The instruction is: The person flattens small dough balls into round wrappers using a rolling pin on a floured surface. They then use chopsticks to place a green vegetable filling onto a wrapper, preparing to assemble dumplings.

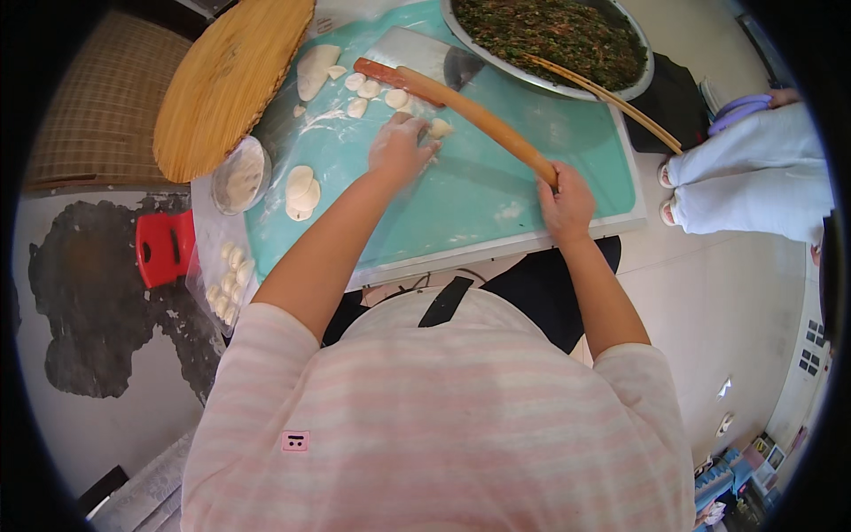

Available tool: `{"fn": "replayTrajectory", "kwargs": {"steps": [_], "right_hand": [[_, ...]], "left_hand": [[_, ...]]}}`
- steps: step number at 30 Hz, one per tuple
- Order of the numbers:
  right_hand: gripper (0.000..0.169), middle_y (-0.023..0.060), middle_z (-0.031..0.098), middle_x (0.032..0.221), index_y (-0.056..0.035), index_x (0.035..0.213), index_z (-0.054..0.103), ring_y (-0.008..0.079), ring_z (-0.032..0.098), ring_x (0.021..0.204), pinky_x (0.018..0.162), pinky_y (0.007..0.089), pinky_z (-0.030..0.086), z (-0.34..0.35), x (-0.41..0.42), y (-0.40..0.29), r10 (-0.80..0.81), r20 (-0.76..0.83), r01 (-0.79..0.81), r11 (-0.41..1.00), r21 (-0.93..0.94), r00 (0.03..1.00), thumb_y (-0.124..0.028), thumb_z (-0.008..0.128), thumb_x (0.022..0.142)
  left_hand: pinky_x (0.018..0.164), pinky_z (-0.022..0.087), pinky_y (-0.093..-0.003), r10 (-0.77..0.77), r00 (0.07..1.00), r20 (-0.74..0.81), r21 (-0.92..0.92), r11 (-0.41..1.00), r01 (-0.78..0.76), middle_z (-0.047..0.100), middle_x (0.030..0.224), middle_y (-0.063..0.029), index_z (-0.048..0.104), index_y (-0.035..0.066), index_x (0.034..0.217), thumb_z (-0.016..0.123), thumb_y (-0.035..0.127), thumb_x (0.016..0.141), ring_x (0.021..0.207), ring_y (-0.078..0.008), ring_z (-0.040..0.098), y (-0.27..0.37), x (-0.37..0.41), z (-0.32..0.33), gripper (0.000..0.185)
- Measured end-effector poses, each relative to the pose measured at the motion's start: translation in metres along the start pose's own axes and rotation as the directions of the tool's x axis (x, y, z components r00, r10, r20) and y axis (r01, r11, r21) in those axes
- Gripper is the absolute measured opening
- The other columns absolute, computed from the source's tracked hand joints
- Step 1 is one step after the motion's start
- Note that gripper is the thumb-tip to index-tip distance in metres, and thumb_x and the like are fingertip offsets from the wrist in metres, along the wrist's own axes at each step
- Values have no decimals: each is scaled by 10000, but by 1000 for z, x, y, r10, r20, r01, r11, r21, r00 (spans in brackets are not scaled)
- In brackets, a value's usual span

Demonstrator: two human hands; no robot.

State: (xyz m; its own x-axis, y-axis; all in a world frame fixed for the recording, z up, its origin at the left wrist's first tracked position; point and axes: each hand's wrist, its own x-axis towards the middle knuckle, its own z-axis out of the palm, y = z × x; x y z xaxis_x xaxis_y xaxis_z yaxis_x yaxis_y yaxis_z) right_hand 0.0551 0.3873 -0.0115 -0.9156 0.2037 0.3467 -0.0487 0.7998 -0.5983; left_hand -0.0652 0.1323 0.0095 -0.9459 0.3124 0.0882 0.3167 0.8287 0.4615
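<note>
My right hand [567, 201] grips the near end of a wooden rolling pin [488, 123], which slants across a floury green mat [492, 193]. The pin's far end lies over the wooden handle of a dough scraper [379, 70]. Over the mat, my left hand [400, 149] has curled fingers beside a small dough piece [439, 128]; whether it holds anything is hidden. Just beyond sit several flattened dough rounds [369, 89] and a larger lump of dough [316, 73]. Thin overlapping dough wrappers [302, 193] lie to the left.
A large metal basin of chopped green filling [545, 40] stands at the back right, long chopsticks [605, 100] across its rim. At left are a flour bowl [241, 178], a woven straw mat [233, 86], several dumplings [229, 282] and a red stool [163, 249]. Another person [751, 166] stands right.
</note>
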Motion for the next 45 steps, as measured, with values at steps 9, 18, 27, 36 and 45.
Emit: {"fn": "replayTrajectory", "kwargs": {"steps": [9, 18, 27, 36, 45], "right_hand": [[265, 104, 619, 895, -105, 1040, 591, 320, 594, 804, 679, 399, 473, 0, -1, -3, 56, 22, -57, 998, 37, 998, -179, 647, 792], [272, 97, 621, 888, -105, 1048, 593, 308, 598, 778, 673, 398, 472, 3, 0, 0, 25, 10, -25, 999, 29, 1000, -206, 655, 803], [268, 99, 616, 885, -103, 1050, 593, 322, 588, 778, 668, 397, 469, 3, 2, 2, -9, 16, 9, 1000, 1, 1000, -197, 655, 806], [268, 95, 616, 870, -93, 1038, 599, 303, 589, 757, 651, 387, 469, 2, 1, -1, 76, 39, -79, 994, 73, 996, -177, 664, 793], [259, 97, 616, 854, -95, 1033, 601, 300, 588, 739, 644, 383, 468, 2, 4, -4, 53, 45, -54, 998, 13, 998, -178, 665, 796]], "left_hand": [[742, 504, -361, -83, 991, 101, -92, 991, 92, 641, 911, -131, 650, 51, 977, 651, 176, 817, 804, -272, 638, -9, -14, -33, 203], [743, 497, -359, -59, 982, 179, 70, 996, 47, 642, 935, -108, 665, 57, 946, 649, 234, 836, 807, -264, 634, -16, -28, -49, 209], [1059, 292, -444, 7, 979, -205, 406, 911, 79, 439, 1369, -146, 545, 121, 1243, 555, 312, 896, 1278, -357, 370, -24, 11, 4, 397], [1094, 203, -487, 54, 995, -85, 499, 866, -4, 366, 1440, -132, 474, 126, 1329, 550, 326, 894, 1346, -357, 276, -29, -6, 11, 485], [932, 412, -357, -182, 934, -308, -312, 947, 81, 584, 1142, -136, 620, 70, 1126, 598, 193, 870, 1065, -256, 541, -73, -4, 10, 285]]}}
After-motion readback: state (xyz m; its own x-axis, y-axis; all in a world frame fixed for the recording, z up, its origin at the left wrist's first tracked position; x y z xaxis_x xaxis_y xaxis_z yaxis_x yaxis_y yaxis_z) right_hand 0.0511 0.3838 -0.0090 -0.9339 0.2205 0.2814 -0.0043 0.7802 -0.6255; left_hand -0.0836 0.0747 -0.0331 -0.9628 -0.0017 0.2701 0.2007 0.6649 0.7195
